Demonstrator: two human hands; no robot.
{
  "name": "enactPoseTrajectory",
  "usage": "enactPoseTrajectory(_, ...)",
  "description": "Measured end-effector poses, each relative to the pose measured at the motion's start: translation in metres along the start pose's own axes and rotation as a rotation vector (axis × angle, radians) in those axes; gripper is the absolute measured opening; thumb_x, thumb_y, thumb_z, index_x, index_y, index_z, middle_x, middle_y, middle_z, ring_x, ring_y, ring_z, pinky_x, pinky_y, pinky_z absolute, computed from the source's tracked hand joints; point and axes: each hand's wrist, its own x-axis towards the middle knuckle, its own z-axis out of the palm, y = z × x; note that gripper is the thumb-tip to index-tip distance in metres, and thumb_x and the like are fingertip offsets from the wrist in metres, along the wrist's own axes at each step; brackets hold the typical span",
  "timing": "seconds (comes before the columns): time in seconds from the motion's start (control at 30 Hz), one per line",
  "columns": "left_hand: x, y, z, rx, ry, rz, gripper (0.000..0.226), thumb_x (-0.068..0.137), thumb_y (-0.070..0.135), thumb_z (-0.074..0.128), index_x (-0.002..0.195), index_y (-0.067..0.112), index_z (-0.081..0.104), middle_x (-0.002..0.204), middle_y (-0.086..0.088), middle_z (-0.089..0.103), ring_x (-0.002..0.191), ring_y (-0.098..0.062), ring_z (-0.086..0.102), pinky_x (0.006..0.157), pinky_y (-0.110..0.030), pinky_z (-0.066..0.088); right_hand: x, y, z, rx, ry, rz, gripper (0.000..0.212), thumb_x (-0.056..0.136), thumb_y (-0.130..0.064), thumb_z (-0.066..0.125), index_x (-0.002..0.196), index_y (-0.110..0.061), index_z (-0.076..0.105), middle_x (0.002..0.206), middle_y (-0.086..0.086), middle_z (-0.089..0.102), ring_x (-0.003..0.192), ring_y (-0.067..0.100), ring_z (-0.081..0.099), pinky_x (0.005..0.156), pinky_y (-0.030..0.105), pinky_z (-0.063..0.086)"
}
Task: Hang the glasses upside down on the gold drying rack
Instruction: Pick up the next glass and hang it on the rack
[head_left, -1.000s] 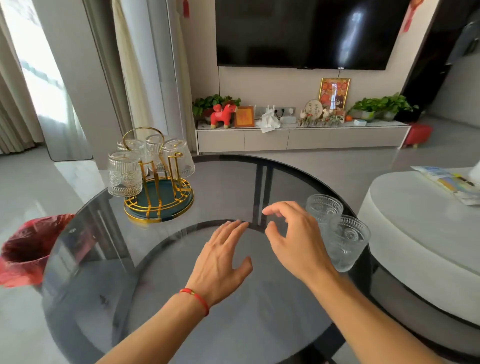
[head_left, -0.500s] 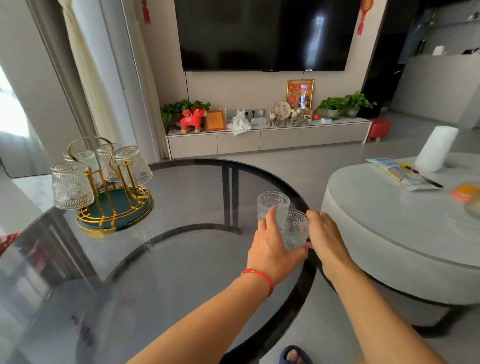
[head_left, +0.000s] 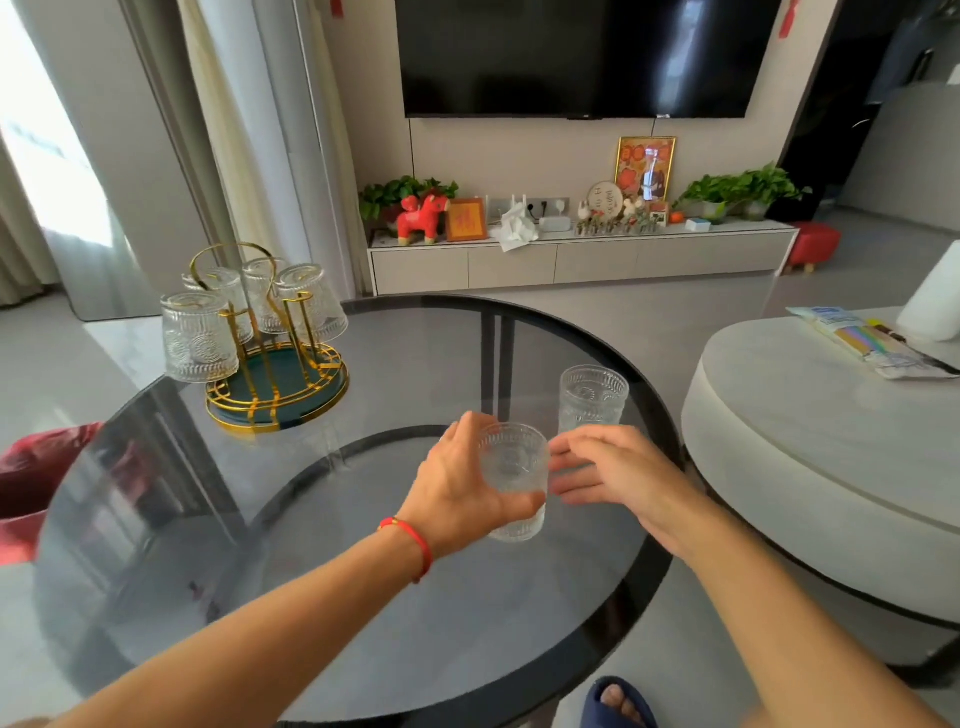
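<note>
Head view, sole view avail.: a round dark glass tabletop (head_left: 363, 597) is seen from above. The gold drying rack (head_left: 275, 358) stands at the far-left part of the tabletop, w/ four glasses (head_left: 195, 338) already hung mouth-down on its prongs; whether free prongs remain cannot be confirmed from this angle, though bare gold uprights appear to be present at the front. One clear ribbed glass (head_left: 514, 480) is held upright by the left hand (head_left: 457, 488), fingers wrapped round its far side and thumb closed across the near side, approx. mid-tabletop towards the right; contact betw. its base and the tabletop cannot be determined. The right hand (head_left: 618, 467) is positioned just beside that glass, fingers (head_left: 566, 454) loosely spread and nothing gripped; fingertips are near the glass wall, touching or not cannot be told. A second upright glass (head_left: 592, 397) is left standing behind both hands, near the right rim. Step in hand, as judged: pick-up of the fifth glass is under way, hanging not yet begun. Next move, as judged: glass to be carried left to the rack, inverted, and lowered over a free prong w/o knocking the hung glasses; the rear glass is then to be collected.
</note>
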Motion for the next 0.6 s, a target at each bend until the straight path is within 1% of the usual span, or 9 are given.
enactPoseTrajectory(0.07, 0.0, -0.02, -0.027, -0.046, 0.026, -0.07, 0.074, 0.06, 0.052, 0.088, 0.119, 0.029, 0.049, 0.113, 0.007, 0.062, 0.1, -0.012, 0.062, 0.085, -0.03, 0.054, 0.006, -0.006, 0.018, -0.029, -0.066, -0.02, 0.027, 0.105, -0.017, 0.05, 0.11, -0.015, 0.076, 0.107, 0.009, 0.079, 0.089, 0.023, 0.081, 0.081, 0.037, 0.065)
enactPoseTrajectory(0.13, 0.0, -0.04, -0.051, -0.159, 0.069, -0.171, 0.073, 0.063, 0.046, 0.091, 0.12, 0.025, 0.051, 0.111, 0.005, 0.063, 0.099, -0.01, 0.063, 0.076, -0.027, 0.059, 0.013, -0.011, 0.039, -0.047, -0.11, -0.016, 0.024, 0.103, -0.018, 0.053, 0.112, -0.015, 0.074, 0.111, 0.009, 0.077, 0.093, 0.021, 0.08, 0.083, 0.036, 0.066)
enactPoseTrajectory(0.23, -0.001, -0.063, -0.075, -0.462, 0.101, -0.352, 0.071, 0.067, 0.036, 0.093, 0.122, 0.019, 0.052, 0.116, -0.002, 0.059, 0.099, -0.02, 0.066, 0.066, -0.044, 0.066, 0.022, -0.016, 0.071, -0.059, -0.172, 0.005, 0.024, 0.104, -0.022, 0.054, 0.121, -0.015, 0.069, 0.12, 0.011, 0.071, 0.105, 0.023, 0.075, 0.092, 0.037, 0.063)
enactPoseTrajectory(0.3, 0.003, -0.074, -0.085, -0.611, 0.129, -0.435, 0.074, 0.066, 0.035, 0.093, 0.123, 0.016, 0.051, 0.121, -0.009, 0.057, 0.103, -0.024, 0.065, 0.065, -0.045, 0.066, 0.029, -0.022, 0.095, -0.025, -0.208, 0.028, 0.028, 0.106, -0.027, 0.052, 0.127, -0.013, 0.064, 0.125, 0.016, 0.068, 0.111, 0.029, 0.072, 0.097, 0.04, 0.061)
enactPoseTrajectory(0.37, 0.008, -0.082, -0.093, -0.701, 0.158, -0.461, 0.075, 0.065, 0.034, 0.094, 0.123, 0.017, 0.05, 0.123, -0.012, 0.058, 0.106, -0.025, 0.064, 0.065, -0.042, 0.065, 0.036, -0.027, 0.12, 0.088, -0.239, 0.063, 0.034, 0.108, -0.03, 0.048, 0.131, -0.007, 0.061, 0.127, 0.026, 0.067, 0.111, 0.038, 0.071, 0.098, 0.045, 0.06)
enactPoseTrajectory(0.4, 0.012, -0.084, -0.095, -0.736, 0.168, -0.456, 0.074, 0.065, 0.033, 0.094, 0.122, 0.017, 0.05, 0.121, -0.012, 0.059, 0.105, -0.025, 0.066, 0.066, -0.04, 0.065, 0.039, -0.029, 0.128, 0.162, -0.248, 0.071, 0.036, 0.109, -0.03, 0.047, 0.131, -0.005, 0.061, 0.125, 0.031, 0.068, 0.106, 0.041, 0.072, 0.096, 0.047, 0.06)
enactPoseTrajectory(0.5, 0.02, -0.092, -0.103, -0.831, 0.197, -0.447, 0.075, 0.066, 0.029, 0.094, 0.125, 0.016, 0.049, 0.118, -0.015, 0.065, 0.097, -0.022, 0.073, 0.066, -0.036, 0.063, 0.051, -0.034, 0.148, 0.355, -0.245, 0.082, 0.039, 0.108, -0.034, 0.048, 0.129, -0.004, 0.063, 0.119, 0.034, 0.073, 0.091, 0.038, 0.071, 0.085, 0.046, 0.062)
enactPoseTrajectory(0.53, 0.022, -0.095, -0.104, -0.855, 0.196, -0.443, 0.078, 0.066, 0.03, 0.094, 0.127, 0.015, 0.048, 0.118, -0.015, 0.065, 0.098, -0.022, 0.073, 0.068, -0.036, 0.064, 0.055, -0.035, 0.152, 0.422, -0.247, 0.093, 0.04, 0.107, -0.035, 0.049, 0.129, -0.005, 0.064, 0.117, 0.032, 0.074, 0.092, 0.038, 0.071, 0.084, 0.045, 0.063)
enactPoseTrajectory(0.6, 0.026, -0.1, -0.106, -0.9, 0.177, -0.442, 0.086, 0.063, 0.04, 0.094, 0.129, 0.014, 0.046, 0.123, -0.015, 0.063, 0.106, -0.024, 0.07, 0.076, -0.04, 0.064, 0.065, -0.037, 0.163, 0.563, -0.292, 0.111, 0.042, 0.107, -0.039, 0.049, 0.131, -0.009, 0.065, 0.118, 0.028, 0.075, 0.104, 0.041, 0.072, 0.093, 0.048, 0.061)
